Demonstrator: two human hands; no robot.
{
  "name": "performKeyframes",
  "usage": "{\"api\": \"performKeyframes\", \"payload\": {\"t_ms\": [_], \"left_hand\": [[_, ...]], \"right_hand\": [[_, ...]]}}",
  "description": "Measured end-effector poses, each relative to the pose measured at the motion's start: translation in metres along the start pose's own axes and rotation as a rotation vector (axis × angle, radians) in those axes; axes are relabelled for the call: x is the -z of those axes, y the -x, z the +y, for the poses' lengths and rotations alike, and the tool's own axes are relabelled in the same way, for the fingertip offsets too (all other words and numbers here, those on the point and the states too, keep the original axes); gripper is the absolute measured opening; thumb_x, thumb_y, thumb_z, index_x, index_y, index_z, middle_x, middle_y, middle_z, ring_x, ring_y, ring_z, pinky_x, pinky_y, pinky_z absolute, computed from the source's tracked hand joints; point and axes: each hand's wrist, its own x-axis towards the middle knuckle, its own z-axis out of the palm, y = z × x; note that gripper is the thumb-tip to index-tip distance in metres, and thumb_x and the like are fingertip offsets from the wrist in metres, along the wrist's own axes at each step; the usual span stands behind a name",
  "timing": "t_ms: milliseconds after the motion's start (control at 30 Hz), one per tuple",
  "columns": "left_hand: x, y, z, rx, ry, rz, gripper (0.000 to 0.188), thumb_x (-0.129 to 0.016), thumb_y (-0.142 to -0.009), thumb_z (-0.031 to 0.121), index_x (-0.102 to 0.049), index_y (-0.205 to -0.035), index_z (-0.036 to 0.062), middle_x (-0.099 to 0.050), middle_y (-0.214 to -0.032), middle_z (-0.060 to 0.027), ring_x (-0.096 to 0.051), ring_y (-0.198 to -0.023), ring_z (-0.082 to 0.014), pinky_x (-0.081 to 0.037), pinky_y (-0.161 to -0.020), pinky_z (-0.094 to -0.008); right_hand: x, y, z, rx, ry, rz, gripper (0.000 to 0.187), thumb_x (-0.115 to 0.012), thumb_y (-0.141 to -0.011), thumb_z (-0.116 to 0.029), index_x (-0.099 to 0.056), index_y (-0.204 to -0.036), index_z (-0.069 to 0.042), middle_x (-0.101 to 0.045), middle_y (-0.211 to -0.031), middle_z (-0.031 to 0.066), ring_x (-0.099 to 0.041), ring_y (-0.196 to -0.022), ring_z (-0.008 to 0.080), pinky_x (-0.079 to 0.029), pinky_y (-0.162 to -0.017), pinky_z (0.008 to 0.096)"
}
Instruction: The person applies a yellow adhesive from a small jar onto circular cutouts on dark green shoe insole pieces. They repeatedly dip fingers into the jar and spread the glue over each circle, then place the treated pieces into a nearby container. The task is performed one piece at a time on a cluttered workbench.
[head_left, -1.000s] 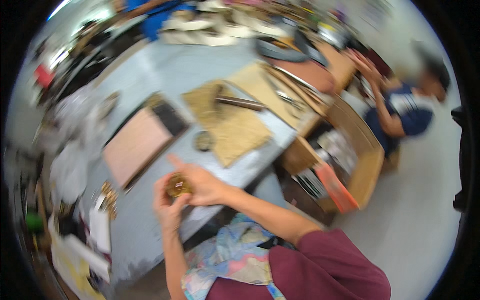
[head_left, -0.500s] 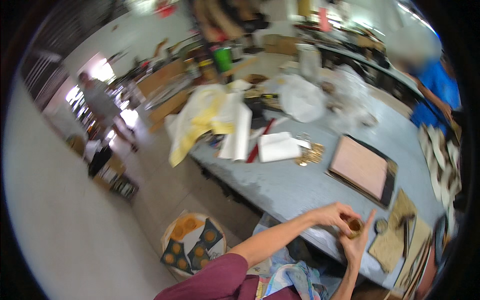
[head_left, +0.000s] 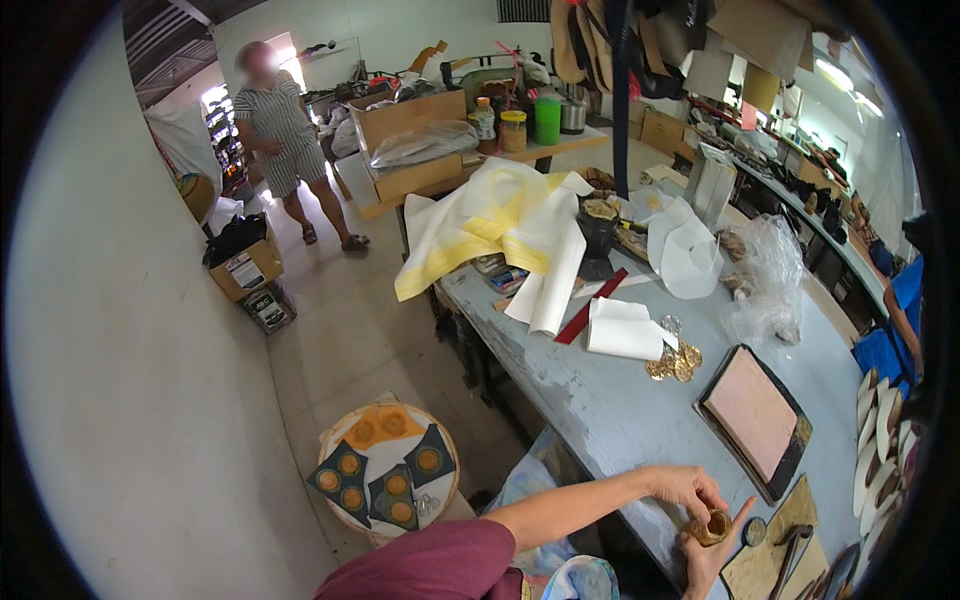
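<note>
My right hand [head_left: 703, 562] holds a small golden-brown jar [head_left: 708, 530] from below, its index finger stretched up past the side. From above, my left hand [head_left: 684, 487] is closed at the jar's mouth, thumb and fingertips on or just inside the rim; whether they pinch anything else is hidden. Beside the jar lies a small round lid-like piece [head_left: 754, 531]. Right of that, a dark hammer-like tool [head_left: 792, 556] rests on a tan sheet [head_left: 757, 573]. Farther up the grey table [head_left: 610, 425] lies a pinkish slab [head_left: 752, 412] on a dark backing.
Gold round pieces [head_left: 675, 362] lie by folded white paper [head_left: 626, 330] and a red strip [head_left: 592, 306]. Left of the table, a round stool top [head_left: 447, 462] carries dark patches with orange discs. A person [head_left: 283, 140] stands at the far left; another's blue sleeve [head_left: 890, 335] shows right.
My view has swung left, so the table and hands sit lower and farther right. Both hands stay at the jar. The person at far left now stands more upright and nearer the boxes.
</note>
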Motion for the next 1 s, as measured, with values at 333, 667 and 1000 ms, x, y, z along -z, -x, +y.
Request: {"api": "performKeyframes", "payload": {"t_ms": [333, 667, 1000], "left_hand": [[-0.028, 0.002, -0.004, -0.114, -0.217, 0.187, 0.078, -0.099, -0.079, 0.023, -0.069, -0.147, -0.0011, -0.068, -0.128, -0.0108, -0.07, -0.115, -0.0254, -0.059, -0.101, -0.039], [-0.066, 0.001, -0.009, -0.262, -0.429, 0.651, 0.074, -0.098, -0.074, 0.034, -0.071, -0.136, 0.0024, -0.064, -0.13, -0.0164, -0.064, -0.122, -0.0386, -0.052, -0.109, -0.0483], [-0.038, 0.003, -0.007, -0.26, -0.455, 0.357, 0.073, -0.097, -0.077, 0.027, -0.075, -0.141, -0.0019, -0.071, -0.122, -0.0192, -0.072, -0.11, -0.0375, -0.059, -0.095, -0.0429]], "right_hand": [[-0.007, -0.005, 0.013, 0.182, 0.056, 0.004, 0.134, -0.079, -0.082, 0.006, 0.004, -0.185, -0.014, -0.063, -0.126, 0.0109, -0.066, -0.109, 0.0244, -0.056, -0.098, 0.0351], [-0.014, -0.008, 0.028, 0.237, 0.314, 0.241, 0.129, -0.09, -0.091, -0.034, -0.005, -0.185, -0.011, -0.058, -0.144, 0.0186, -0.062, -0.12, 0.0272, -0.054, -0.105, 0.0397], [-0.015, -0.004, 0.014, 0.14, 0.228, 0.193, 0.131, -0.079, -0.077, 0.006, -0.008, -0.186, -0.014, -0.066, -0.121, 0.0082, -0.064, -0.104, 0.0201, -0.054, -0.095, 0.0303]]}}
